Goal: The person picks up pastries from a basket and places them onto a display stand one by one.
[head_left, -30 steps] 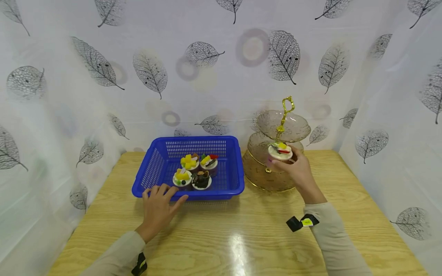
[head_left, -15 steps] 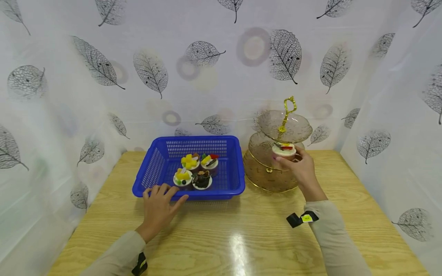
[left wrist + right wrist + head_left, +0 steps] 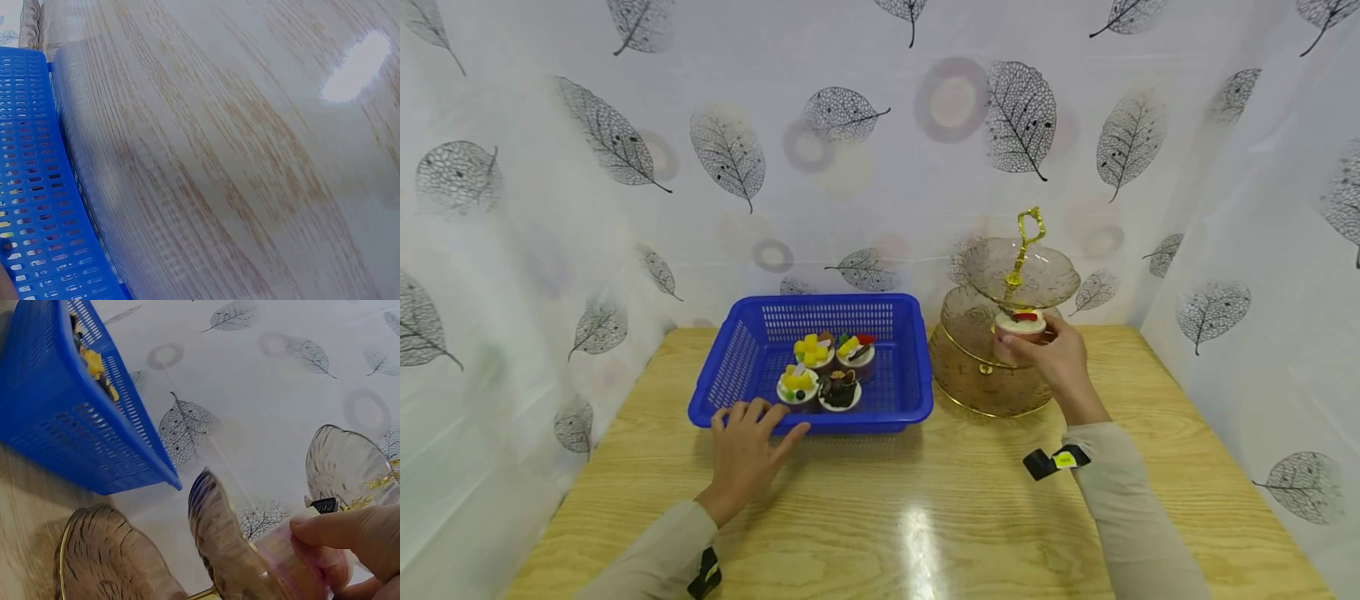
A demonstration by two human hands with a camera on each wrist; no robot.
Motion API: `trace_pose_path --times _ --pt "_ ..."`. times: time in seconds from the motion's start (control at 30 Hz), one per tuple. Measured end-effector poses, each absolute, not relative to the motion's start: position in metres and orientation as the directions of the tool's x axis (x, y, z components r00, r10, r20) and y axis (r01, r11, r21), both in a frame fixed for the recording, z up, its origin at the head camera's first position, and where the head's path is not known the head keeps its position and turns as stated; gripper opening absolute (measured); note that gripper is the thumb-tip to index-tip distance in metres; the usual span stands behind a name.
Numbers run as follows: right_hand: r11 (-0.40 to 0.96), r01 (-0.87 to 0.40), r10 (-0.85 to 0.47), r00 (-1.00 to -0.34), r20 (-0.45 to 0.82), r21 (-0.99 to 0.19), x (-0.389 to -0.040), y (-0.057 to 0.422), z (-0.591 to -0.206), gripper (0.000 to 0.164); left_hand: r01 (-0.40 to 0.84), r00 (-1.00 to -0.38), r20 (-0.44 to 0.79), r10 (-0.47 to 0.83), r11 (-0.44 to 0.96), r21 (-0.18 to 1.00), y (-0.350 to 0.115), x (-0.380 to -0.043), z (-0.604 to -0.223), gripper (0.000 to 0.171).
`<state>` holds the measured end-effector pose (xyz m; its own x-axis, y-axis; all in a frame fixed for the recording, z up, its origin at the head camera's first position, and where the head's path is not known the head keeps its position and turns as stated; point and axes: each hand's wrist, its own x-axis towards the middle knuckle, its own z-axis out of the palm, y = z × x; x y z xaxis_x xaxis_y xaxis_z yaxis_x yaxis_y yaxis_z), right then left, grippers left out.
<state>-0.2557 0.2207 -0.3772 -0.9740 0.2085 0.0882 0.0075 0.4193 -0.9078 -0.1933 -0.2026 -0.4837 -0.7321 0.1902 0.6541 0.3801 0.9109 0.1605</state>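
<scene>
Cream-topped dessert cup [image 3: 1019, 327], pinched in right hand [image 3: 1065, 367] at right of the frame, between top tier [image 3: 1047, 279] and middle tier [image 3: 964, 315] of gold-handled cake stand [image 3: 985, 398]; contact below unclear. Best kept level, tucked clear of the rim above, and let go only after firm seating. Left hand [image 3: 747, 454], fingers spread on the near edge of blue plastic basket [image 3: 883, 421], left of centre; inside, three fruit-topped cups [image 3: 812, 353] and one chocolate-topped cup [image 3: 838, 392], bunched together.
</scene>
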Motion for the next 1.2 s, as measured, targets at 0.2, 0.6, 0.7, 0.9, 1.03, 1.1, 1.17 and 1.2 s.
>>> trace_pose_path --times 0.2,0.6,0.7,0.9,1.03,1.1,1.17,1.2 --pt "0.494 0.005 0.204 -0.973 0.110 -0.870 -0.257 0.221 -0.381 0.072 0.375 -0.742 0.644 0.186 0.911 0.169 -0.203 -0.193 -0.485 0.047" --pt "0.537 -0.065 0.195 -0.960 0.199 -0.841 -0.261 0.221 -0.389 0.069 0.364 -0.753 0.634 0.175 0.914 0.181 -0.203 -0.192 -0.483 0.048" --pt "0.533 -0.081 0.186 -0.960 0.210 -0.843 -0.261 0.221 -0.389 0.070 0.359 -0.761 0.626 0.169 0.914 0.189 -0.203 -0.191 -0.482 0.043" --pt "0.558 -0.085 0.185 -0.957 0.223 -0.825 -0.260 0.220 -0.388 0.070 0.350 -0.764 0.622 0.169 0.919 0.180 -0.202 -0.192 -0.482 0.042" --pt "0.564 -0.087 0.188 -0.955 0.230 -0.821 -0.259 0.220 -0.389 0.069 0.346 -0.765 0.621 0.168 0.921 0.177 -0.201 -0.192 -0.481 0.044" --pt "0.562 -0.084 0.191 -0.955 0.228 -0.823 -0.258 0.220 -0.391 0.069 0.344 -0.769 0.616 0.168 0.922 0.179 -0.202 -0.192 -0.481 0.043" --pt "0.564 -0.078 0.190 -0.956 0.221 -0.822 -0.257 0.221 -0.393 0.070 0.342 -0.775 0.609 0.168 0.922 0.180 -0.202 -0.192 -0.480 0.043" --pt "0.567 -0.074 0.189 -0.958 0.217 -0.820 -0.257 0.221 -0.393 0.070 0.342 -0.777 0.606 0.169 0.922 0.181 -0.202 -0.192 -0.480 0.043"
